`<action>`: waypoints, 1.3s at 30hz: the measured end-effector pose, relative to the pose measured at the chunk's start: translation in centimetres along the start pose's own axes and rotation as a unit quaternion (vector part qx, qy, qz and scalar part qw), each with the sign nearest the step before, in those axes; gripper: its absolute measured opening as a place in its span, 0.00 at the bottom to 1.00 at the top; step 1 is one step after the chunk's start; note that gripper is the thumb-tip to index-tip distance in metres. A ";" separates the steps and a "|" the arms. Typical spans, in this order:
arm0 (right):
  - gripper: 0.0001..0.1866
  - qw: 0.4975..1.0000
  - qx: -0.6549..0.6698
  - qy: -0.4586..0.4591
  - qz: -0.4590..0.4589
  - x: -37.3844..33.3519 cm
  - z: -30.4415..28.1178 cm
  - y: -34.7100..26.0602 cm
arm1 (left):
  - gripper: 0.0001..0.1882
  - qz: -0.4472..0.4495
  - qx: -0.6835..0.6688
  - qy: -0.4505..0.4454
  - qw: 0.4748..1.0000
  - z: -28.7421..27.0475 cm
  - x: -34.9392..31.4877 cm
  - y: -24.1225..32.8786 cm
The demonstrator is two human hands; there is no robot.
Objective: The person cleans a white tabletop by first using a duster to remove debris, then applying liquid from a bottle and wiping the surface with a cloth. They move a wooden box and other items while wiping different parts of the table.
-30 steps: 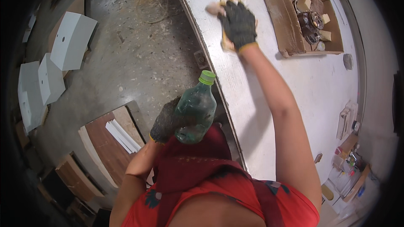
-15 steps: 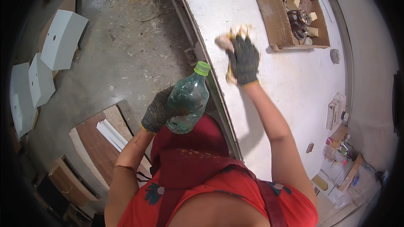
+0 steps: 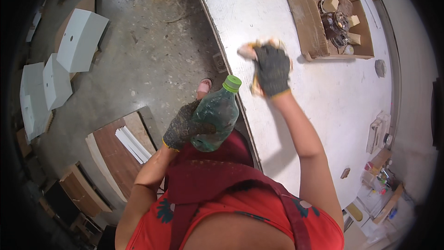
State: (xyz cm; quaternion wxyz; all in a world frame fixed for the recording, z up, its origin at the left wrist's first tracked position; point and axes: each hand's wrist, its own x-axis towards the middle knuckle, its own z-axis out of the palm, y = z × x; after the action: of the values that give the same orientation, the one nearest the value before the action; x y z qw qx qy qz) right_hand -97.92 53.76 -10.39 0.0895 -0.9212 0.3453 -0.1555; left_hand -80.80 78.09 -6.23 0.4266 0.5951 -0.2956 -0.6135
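Note:
My left hand, in a dark knitted glove with a yellow cuff, grips a green translucent plastic bottle. The bottle tilts, its light-green cap on and pointing up beside the table edge. Dark-gloved too, my right hand presses a stained yellowish-white rag against the white tabletop. Bits of the rag stick out around the glove, while most of it is hidden beneath the palm.
Right of my right hand stands a cardboard box holding jars and pale blocks. Small tools and bottles lie at the table's right end. White panels and brown boards rest on the concrete floor at left.
The view has shifted slightly, so the table and box appear farther right. My right hand and the rag sit a little farther from the box. A pink shoe now shows behind the bottle.

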 end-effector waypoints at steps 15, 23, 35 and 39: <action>0.20 0.996 -0.037 0.066 -0.051 7.1 1.8 2.5 | 0.36 0.093 0.131 -0.022 0.987 -8.8 8.1 4.3; 0.17 0.952 -0.195 0.194 0.136 31.2 7.4 14.2 | 0.34 0.005 0.013 0.024 1.000 -11.8 6.9 5.0; 0.14 0.978 0.088 0.067 -0.178 34.1 12.0 -1.0 | 0.35 -0.016 -0.014 0.007 1.000 -13.9 9.3 6.0; 0.17 0.961 0.125 0.081 -0.231 19.1 8.2 -1.9 | 0.32 0.034 0.047 -0.021 0.998 -12.2 11.5 7.4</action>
State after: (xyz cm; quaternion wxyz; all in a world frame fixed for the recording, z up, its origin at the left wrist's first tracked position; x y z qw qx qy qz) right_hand -80.31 42.93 -13.23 0.1369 -0.9418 0.1069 -0.2880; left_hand -66.67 66.34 -6.72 0.4125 0.5913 -0.3533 -0.5962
